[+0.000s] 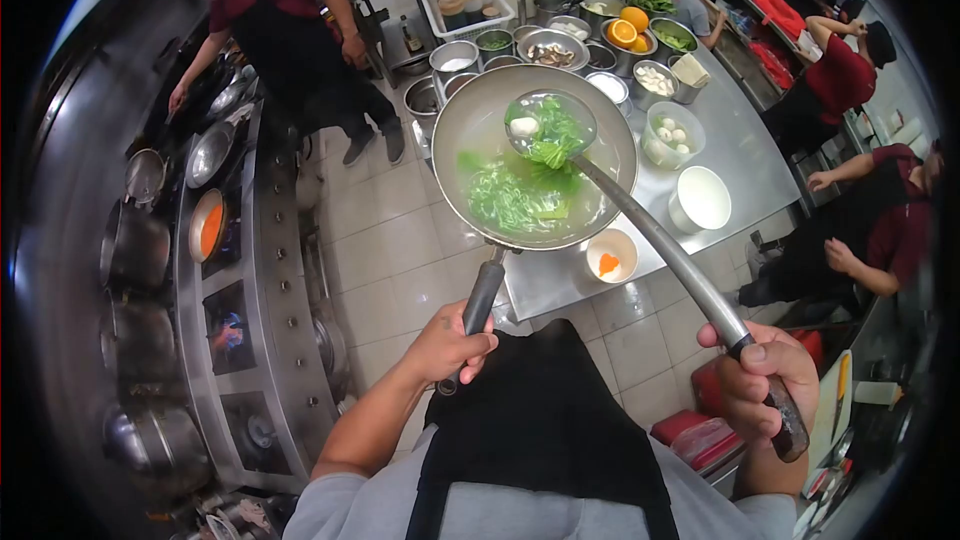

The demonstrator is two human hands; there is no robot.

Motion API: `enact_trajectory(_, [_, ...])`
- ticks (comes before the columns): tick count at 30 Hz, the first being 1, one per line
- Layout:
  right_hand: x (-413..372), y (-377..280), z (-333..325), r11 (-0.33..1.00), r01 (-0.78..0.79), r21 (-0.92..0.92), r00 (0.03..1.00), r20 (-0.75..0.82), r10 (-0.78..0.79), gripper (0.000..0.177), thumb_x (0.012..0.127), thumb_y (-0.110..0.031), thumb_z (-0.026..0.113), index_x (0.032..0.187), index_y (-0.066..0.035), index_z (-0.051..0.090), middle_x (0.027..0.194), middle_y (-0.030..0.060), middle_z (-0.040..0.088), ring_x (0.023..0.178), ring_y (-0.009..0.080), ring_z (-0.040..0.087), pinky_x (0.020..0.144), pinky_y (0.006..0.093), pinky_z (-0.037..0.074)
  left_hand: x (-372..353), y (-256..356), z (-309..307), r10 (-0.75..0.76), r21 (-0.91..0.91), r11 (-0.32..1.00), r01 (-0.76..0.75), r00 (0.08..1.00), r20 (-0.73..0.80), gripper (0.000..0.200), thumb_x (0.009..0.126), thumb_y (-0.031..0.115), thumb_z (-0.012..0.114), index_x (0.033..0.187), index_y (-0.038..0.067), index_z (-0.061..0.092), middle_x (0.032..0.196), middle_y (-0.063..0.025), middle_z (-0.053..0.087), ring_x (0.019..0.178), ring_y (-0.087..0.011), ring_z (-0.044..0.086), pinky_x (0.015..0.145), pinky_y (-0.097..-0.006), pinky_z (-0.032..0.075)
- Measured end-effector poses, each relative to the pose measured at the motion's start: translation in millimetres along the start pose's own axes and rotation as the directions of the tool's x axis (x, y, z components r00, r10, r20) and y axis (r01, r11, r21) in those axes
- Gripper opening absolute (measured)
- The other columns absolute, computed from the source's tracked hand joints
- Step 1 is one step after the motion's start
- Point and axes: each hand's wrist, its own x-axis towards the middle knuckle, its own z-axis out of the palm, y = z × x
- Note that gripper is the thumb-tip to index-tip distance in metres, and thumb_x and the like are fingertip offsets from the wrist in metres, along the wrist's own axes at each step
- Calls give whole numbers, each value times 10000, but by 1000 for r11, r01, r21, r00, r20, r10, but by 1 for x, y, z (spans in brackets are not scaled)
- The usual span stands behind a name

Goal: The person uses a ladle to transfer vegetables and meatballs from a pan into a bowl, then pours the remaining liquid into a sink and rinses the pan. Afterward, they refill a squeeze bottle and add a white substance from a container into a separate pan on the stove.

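Note:
My left hand (452,342) is wrapped round the black handle of a large pan (450,202), held up over the near edge of the steel table. Clear liquid with green leafy vegetables (507,198) fills the pan. Closed round the dark end of a long metal ladle (660,236) is my right hand (765,370). The ladle's bowl is over the pan and holds greens and a white ball (523,127). Just below the pan's rim stands a white bowl (620,271) with something orange inside.
A steel table (745,155) carries a white tub (700,200), a container of white balls (672,135) and many ingredient bowls. At left is a stove (262,310) with a lit burner and pans. One person (290,40) stands beyond it; several people are at right.

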Motion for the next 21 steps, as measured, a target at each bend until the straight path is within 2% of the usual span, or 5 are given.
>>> enact_trajectory(21, [-9, -106, 1, 993, 118, -25, 989, 92, -115, 431, 905, -16, 384, 1282, 192, 381, 661, 145, 517, 397, 198, 526, 322, 326, 473, 97, 29, 56, -25, 36, 999, 23, 998, 49, 134, 837, -16, 580, 852, 23, 453, 550, -28, 474, 385, -126, 490, 375, -277, 381])
